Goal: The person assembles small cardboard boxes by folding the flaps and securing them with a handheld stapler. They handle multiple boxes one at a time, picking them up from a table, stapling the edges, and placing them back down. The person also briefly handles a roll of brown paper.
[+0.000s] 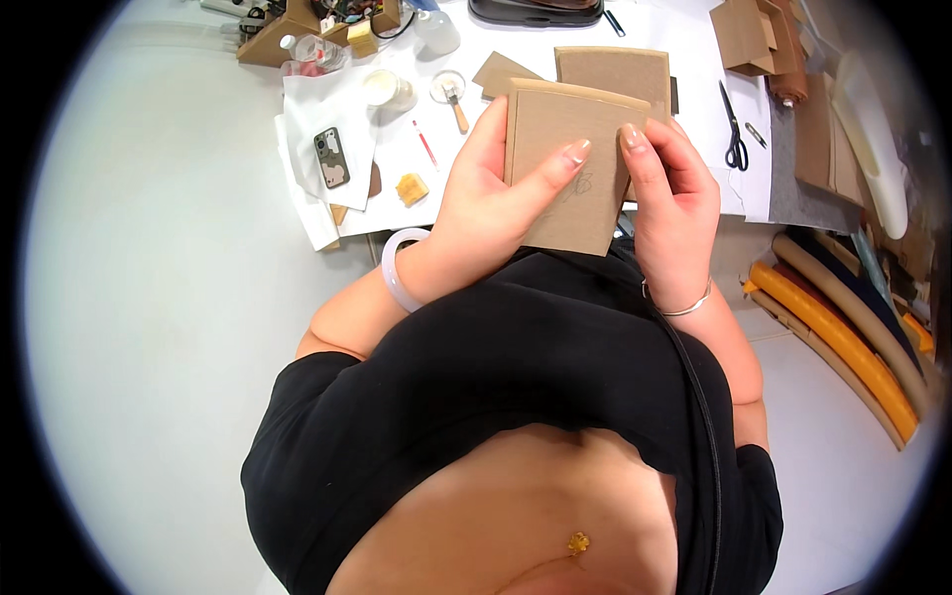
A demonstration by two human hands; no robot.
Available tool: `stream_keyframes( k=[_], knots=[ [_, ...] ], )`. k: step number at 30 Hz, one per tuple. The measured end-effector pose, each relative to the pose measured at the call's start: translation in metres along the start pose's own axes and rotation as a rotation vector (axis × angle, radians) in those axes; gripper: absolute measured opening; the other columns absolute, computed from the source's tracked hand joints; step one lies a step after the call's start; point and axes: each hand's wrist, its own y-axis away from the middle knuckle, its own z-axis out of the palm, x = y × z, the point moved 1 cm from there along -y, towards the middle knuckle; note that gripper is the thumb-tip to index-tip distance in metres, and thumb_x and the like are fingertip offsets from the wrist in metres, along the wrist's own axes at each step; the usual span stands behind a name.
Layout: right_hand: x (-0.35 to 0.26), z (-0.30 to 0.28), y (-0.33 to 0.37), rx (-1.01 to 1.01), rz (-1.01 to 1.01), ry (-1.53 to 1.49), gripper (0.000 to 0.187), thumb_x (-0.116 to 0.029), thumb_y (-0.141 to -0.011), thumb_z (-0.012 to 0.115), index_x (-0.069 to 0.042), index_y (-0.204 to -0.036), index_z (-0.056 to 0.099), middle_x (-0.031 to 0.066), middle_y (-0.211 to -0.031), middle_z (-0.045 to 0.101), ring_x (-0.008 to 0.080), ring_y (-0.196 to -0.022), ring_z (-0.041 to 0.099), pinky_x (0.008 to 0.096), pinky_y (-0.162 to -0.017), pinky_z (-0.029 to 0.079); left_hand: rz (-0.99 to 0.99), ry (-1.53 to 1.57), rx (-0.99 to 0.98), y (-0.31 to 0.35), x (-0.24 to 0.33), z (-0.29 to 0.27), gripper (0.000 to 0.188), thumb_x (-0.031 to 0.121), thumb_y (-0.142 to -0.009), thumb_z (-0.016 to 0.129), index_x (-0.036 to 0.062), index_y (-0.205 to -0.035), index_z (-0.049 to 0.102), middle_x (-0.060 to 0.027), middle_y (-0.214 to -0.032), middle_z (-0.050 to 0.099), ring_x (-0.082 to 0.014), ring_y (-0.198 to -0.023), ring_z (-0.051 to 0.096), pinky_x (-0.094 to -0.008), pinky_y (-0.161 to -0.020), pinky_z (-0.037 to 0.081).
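Phone (pixel 332 157) lies on white paper at left end of the counter (pixel 694 50). Yellow sponge (pixel 412 189) just right of it, nearer the body. Beyond, an open jar (pixel 387 89) with pale contents, then a thin red stick, pen-like (pixel 424 144). Brush with wooden handle (pixel 456 111) rests with its head on a small round dish (pixel 446 82); not in use.

Left hand (pixel 481 203) is clamped on the front panel (pixel 570 124), a flat brown board-like piece: thumb across the face, fingers behind the left edge. Panel is held up off the counter, in front of the chest. Paler strip runs along its top edge; faint line marks low on the face, partly readable as a sketch.

Behind it, a rear panel (pixel 613 67) in similar brown lies on the counter, partly covered from view.

Right hand (pixel 679 198) is at the panel's right edge, thumb over it, fingers curled alongside. Can't tell if it's pinching or just touching.

Black scissors (pixel 732 129) lie further right, unused.

Status, my read: front panel looks cut to shape, edge strip in place. Two panels are separate, not joined. Remaining work on either: can't tell from this view.
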Motion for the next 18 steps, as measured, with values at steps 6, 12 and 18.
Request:
stream_keyframes(
  k=[6, 12, 18],
  knots=[
    [0.002, -0.014, 0.001, 0.074, -0.013, 0.032, 0.032, -0.025, -0.103, 0.056, 0.004, -0.112, 0.068, 0.0037, -0.105, 0.064, 0.0102, -0.096, 0.058, 0.0245, -0.087, 0.046, -0.138, 0.137, -0.051, -0.005, -0.002, -0.002, 0.037, 0.017, -0.098, 0.060, 0.0005, -0.129, 0.048, -0.0088, -0.122, 0.060, -0.0139, -0.115, 0.056, -0.0308, -0.097, 0.047],
    [-0.003, -0.076, 0.010, 0.277, -0.063, 0.191, 0.039, -0.028, -0.105, 0.049, 0.002, -0.117, 0.070, 0.0107, -0.119, 0.070, 0.0150, -0.113, 0.059, 0.0278, -0.105, 0.039, -0.292, 0.220, -0.166, -0.023, -0.014, 0.014, 0.045, 0.015, -0.097, 0.054, -0.0002, -0.138, 0.043, -0.0117, -0.131, 0.056, -0.0184, -0.120, 0.055, -0.0337, -0.102, 0.044],
    [-0.006, -0.152, 0.038, 0.541, 0.002, 0.179, 0.037, -0.027, -0.105, 0.051, 0.001, -0.120, 0.069, 0.0074, -0.121, 0.069, 0.0133, -0.116, 0.057, 0.0276, -0.106, 0.038, -0.477, 0.225, -0.318, -0.045, -0.035, 0.062, 0.047, 0.018, -0.099, 0.049, 0.0006, -0.142, 0.041, -0.0127, -0.135, 0.055, -0.0219, -0.124, 0.055, -0.0376, -0.106, 0.043]
  ],
)
